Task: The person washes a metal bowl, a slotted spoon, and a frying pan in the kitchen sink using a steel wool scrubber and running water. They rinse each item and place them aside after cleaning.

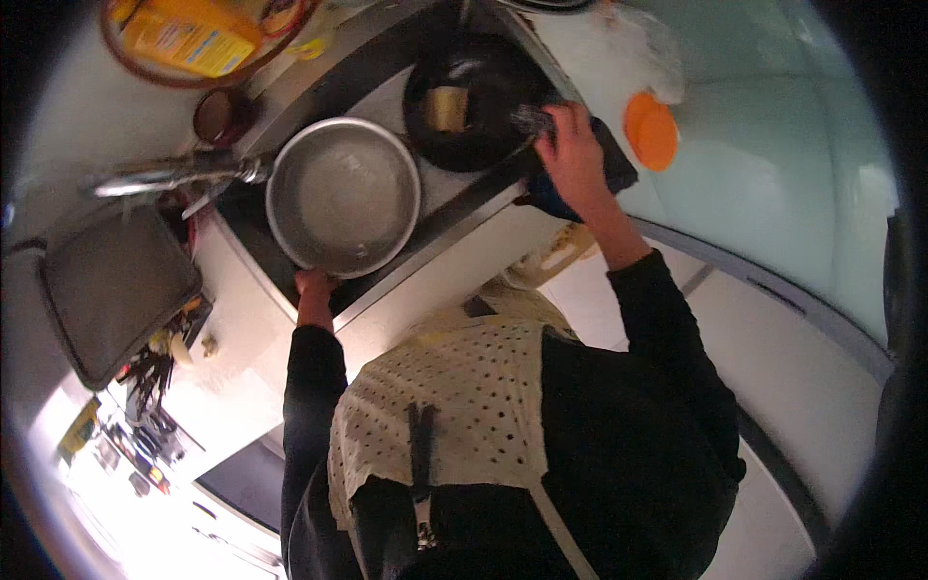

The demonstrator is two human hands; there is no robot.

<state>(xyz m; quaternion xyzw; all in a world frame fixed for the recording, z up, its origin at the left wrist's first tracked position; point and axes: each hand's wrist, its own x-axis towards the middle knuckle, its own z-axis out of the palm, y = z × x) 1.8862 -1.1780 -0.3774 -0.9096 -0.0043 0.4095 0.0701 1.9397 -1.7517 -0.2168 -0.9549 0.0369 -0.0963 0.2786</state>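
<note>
A silver-coloured metal pan (341, 199) sits on the left side of the stove, and a little clear liquid seems to cover its base. At its near rim is my left hand (313, 283); the fingers are hidden, so I cannot tell if they grip it. Farther right stands a round black pan (500, 87) with a pale yellowish rectangular patch (447, 109) in it, either an object or a reflection. Over this pan's right edge my right hand (573, 152) pinches a blurred, crumpled greyish item (531, 118). Beneath that hand lies a dark object (612, 159).
A shiny metal handle (174, 174) extends left across the stove's edge. Beyond it stand a brown cup (217, 116) and a round-rimmed basket (196, 81) holding a yellow package (188, 36). A dark rectangular tray (119, 290) is at left, orange discs (650, 130) at right.
</note>
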